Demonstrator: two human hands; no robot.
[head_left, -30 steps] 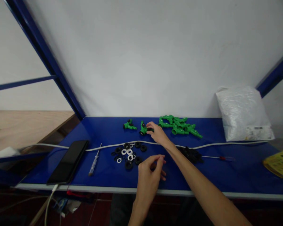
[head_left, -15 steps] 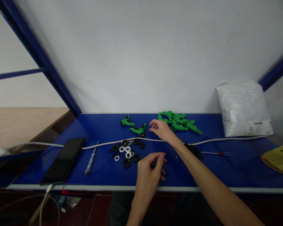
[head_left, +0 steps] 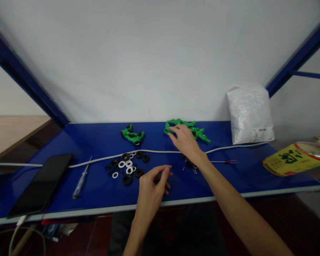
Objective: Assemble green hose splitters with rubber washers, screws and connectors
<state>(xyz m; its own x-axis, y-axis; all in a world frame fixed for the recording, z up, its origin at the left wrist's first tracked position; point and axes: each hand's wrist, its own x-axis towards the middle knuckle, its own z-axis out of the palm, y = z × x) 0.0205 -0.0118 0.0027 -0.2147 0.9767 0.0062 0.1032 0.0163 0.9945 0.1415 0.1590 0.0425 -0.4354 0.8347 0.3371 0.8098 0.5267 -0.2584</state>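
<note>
Right grip [head_left: 186, 141] now at green pile [head_left: 201, 134]

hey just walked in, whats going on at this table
A person is working at a blue table. The right hand is over a pile of green fittings; whether it grips one is unclear. The left hand, curled, is nearer the person, right of loose black and white rings. Two green pieces with black parts lie apart, left of the pile.

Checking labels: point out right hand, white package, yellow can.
Right hand [head_left: 186, 142], head view: back of the hand.
White package [head_left: 250, 114], head view: front face, above its label.
Yellow can [head_left: 294, 159], head view: printed side.
</note>
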